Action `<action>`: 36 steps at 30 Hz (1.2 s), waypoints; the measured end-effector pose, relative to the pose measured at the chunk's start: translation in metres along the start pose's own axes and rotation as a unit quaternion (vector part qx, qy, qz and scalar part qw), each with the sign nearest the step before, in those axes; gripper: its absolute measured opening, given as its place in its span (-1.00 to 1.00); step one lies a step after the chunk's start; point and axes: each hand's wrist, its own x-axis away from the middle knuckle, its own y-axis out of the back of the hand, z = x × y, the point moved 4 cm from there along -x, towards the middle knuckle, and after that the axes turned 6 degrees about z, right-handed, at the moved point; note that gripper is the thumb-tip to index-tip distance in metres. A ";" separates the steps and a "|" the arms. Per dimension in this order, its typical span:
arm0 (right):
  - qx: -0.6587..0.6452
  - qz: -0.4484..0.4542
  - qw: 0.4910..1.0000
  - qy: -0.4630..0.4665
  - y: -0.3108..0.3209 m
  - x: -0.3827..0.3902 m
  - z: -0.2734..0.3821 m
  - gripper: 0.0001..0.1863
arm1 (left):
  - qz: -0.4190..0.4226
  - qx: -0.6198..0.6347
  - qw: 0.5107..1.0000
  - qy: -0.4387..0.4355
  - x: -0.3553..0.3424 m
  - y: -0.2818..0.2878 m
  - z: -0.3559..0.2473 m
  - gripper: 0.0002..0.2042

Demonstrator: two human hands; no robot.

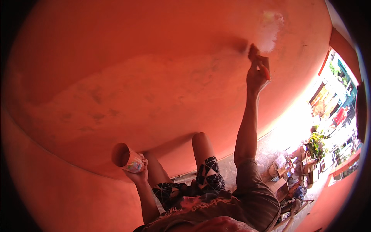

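While most of the wall [147, 77] looks coated red, one pale patch [270, 27] at upper right remains; the brush [258, 54] is gripped there by the right hand [257, 75], and the paint can [127, 157] is clasped low in the left hand [138, 174].

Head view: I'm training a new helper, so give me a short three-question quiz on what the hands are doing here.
1. True or false: the right hand holds a brush against the red wall.
2. What does the left hand hold? A) a can B) a hammer C) a rag
3. Fill in: the pale unpainted patch sits just ____ the brush.

Key: 1 true; 2 A, the can; 3 above.
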 end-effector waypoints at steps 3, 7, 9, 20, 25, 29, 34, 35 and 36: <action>0.104 0.092 0.986 0.089 -0.025 0.020 0.037 -0.80 | 0.018 0.010 1.000 0.004 0.000 -0.009 0.007 -0.36; -0.079 0.190 0.973 0.105 -0.075 0.051 0.160 -0.78 | 0.028 0.004 0.999 0.022 -0.001 -0.020 0.012 -0.35; -0.203 0.245 0.932 0.175 -0.100 0.069 0.198 -0.77 | 0.013 0.002 1.000 0.014 0.001 -0.022 0.009 -0.35; -0.111 0.045 0.990 -0.068 -0.036 0.037 0.003 -0.90 | 0.004 -0.001 1.000 0.017 -0.003 -0.007 0.004 -0.38; -0.069 -0.048 0.995 -0.057 0.003 0.001 -0.006 -0.87 | -0.011 -0.002 1.000 0.013 -0.001 -0.004 -0.003 -0.38; 0.038 0.089 0.993 0.069 -0.046 0.027 0.056 -0.85 | 0.019 0.011 0.999 0.023 -0.001 -0.013 0.008 -0.37; -0.138 0.222 0.955 0.138 -0.114 0.069 0.221 -0.50 | 0.022 0.010 1.000 0.006 0.000 -0.022 0.010 -0.36; -0.172 0.261 0.934 0.174 -0.130 0.081 0.238 -0.46 | 0.016 0.014 1.000 0.011 0.001 -0.021 0.012 -0.36; -0.219 0.271 0.918 0.187 -0.144 0.096 0.263 -0.46 | 0.012 0.013 1.000 0.012 0.000 -0.021 0.009 -0.36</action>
